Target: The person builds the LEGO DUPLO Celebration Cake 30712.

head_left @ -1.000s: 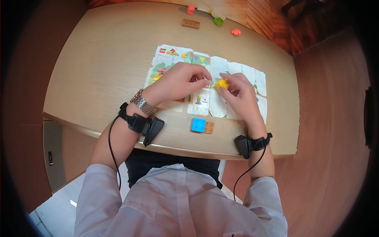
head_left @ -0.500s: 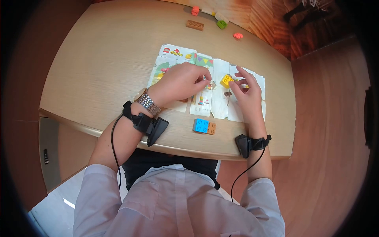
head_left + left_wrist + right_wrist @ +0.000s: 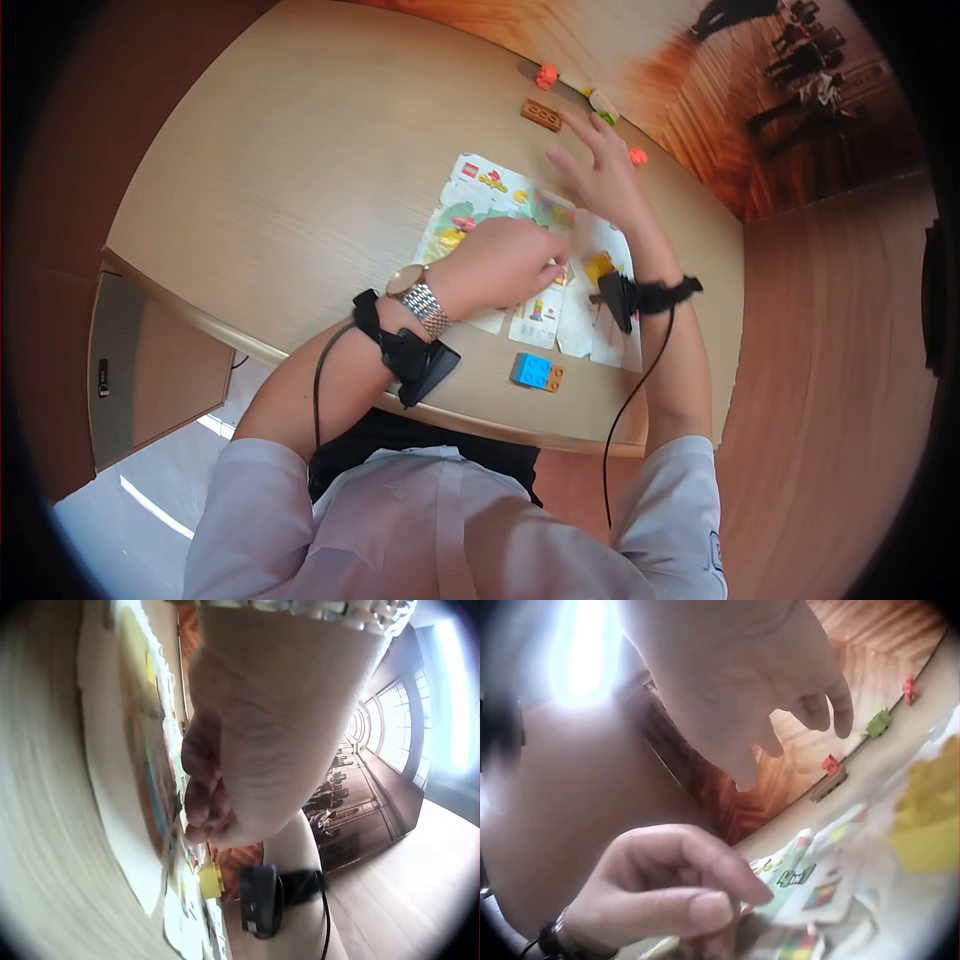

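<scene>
The left hand (image 3: pixel 510 262) rests low over the unfolded Duplo instruction sheet (image 3: pixel 555 325), its fingers loosely curled. Thumb and index finger stand apart in the right wrist view, with printed paper behind them. My right hand (image 3: pixel 605 180) reaches over the sheet's far side with spread fingers and holds nothing. Beyond its fingertips sit a brown brick (image 3: pixel 541 114) and a green brick (image 3: pixel 879 722). A yellow brick (image 3: pixel 211 880) stands on the sheet, partly hidden by the right wrist's camera in the head view.
A blue brick (image 3: pixel 533 370) sits on a brown brick (image 3: pixel 556 378) close to the near table edge. Along the back edge are a coral brick (image 3: pixel 546 77), a white piece (image 3: pixel 602 103) and a coral flower-shaped piece (image 3: pixel 638 157). A picture-covered wall (image 3: pixel 650 70) rises behind the table.
The right hand has let go of the yellow brick on the sheet and moved away toward the far bricks. My left hand stays over the sheet. The head view has shifted.
</scene>
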{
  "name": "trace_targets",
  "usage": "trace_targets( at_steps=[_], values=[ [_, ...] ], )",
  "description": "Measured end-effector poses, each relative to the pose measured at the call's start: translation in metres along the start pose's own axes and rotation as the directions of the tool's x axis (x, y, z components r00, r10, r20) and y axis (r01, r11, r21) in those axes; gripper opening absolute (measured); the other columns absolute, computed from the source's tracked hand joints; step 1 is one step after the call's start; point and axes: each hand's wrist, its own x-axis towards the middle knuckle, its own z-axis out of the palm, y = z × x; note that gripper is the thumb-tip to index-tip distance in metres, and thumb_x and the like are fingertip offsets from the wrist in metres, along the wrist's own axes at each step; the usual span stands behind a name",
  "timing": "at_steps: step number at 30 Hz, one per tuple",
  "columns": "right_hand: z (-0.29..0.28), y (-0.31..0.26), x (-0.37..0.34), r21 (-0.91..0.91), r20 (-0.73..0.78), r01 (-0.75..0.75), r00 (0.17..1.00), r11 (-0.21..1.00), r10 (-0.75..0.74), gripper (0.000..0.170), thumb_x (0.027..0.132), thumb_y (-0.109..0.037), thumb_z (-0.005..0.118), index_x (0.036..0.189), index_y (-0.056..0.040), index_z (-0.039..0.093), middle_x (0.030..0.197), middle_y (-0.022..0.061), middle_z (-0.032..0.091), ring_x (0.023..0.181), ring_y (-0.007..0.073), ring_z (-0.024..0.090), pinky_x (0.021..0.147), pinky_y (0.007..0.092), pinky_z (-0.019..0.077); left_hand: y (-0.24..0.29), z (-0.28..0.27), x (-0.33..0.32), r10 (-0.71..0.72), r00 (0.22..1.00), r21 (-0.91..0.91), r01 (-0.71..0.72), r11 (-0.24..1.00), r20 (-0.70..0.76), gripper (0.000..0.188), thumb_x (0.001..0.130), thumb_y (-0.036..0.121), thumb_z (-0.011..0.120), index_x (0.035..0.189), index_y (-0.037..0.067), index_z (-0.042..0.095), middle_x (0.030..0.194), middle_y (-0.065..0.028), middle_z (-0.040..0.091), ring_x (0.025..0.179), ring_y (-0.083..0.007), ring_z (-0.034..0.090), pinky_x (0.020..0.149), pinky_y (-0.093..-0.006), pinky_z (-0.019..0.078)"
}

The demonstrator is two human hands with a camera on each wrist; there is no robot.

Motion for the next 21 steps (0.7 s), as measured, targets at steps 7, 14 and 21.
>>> trace_targets(
  at_steps=[7, 14, 21],
  values=[
    [0.055, 0.035, 0.129, 0.094, 0.151, -0.122, 0.983, 0.988, 0.107, 0.063, 0.099, -0.051, 0.07, 0.151, -0.0159, 0.063, 0.139, 0.0252, 0.067, 0.136, 0.0401, 0.059, 0.112, 0.0469, 0.0487, -0.007, 0.004, 0.001, 0.047, 0.999, 0.056, -0.047, 0.997, -0.013, 0.018, 0.099, 0.021, 0.064, 0.095, 0.005, 0.074, 0.087, -0.0154, 0.073, 0.085, -0.0368, 0.072, 0.078, -0.0496, 0.0564],
    [0.058, 0.039, 0.133, 0.363, 0.204, -0.362, 0.93, 0.859, 0.306, 0.046, 0.104, -0.038, 0.065, 0.135, -0.0043, 0.071, 0.11, 0.0147, 0.078, 0.101, 0.0265, 0.074, 0.091, 0.0378, 0.0559, -0.008, 0.001, 0.002, 0.011, 1.0, 0.019, -0.011, 1.0, 0.001, 0.02, 0.098, 0.021, 0.065, 0.096, 0.004, 0.075, 0.09, -0.0157, 0.074, 0.086, -0.0368, 0.073, 0.078, -0.0491, 0.0568],
    [-0.024, -0.008, 0.0, 0.766, 0.124, -0.302, 0.936, 0.568, 0.33, 0.016, 0.103, -0.015, 0.072, 0.115, -0.0061, 0.073, 0.101, 0.0021, 0.074, 0.095, 0.0089, 0.069, 0.08, 0.0273, 0.0562, -0.002, -0.007, 0.002, -0.078, 0.997, -0.015, 0.078, 0.997, 0.019, 0.02, 0.098, 0.023, 0.066, 0.105, 0.009, 0.079, 0.095, -0.015, 0.077, 0.091, -0.0353, 0.074, 0.081, -0.0469, 0.0577]
  ],
)
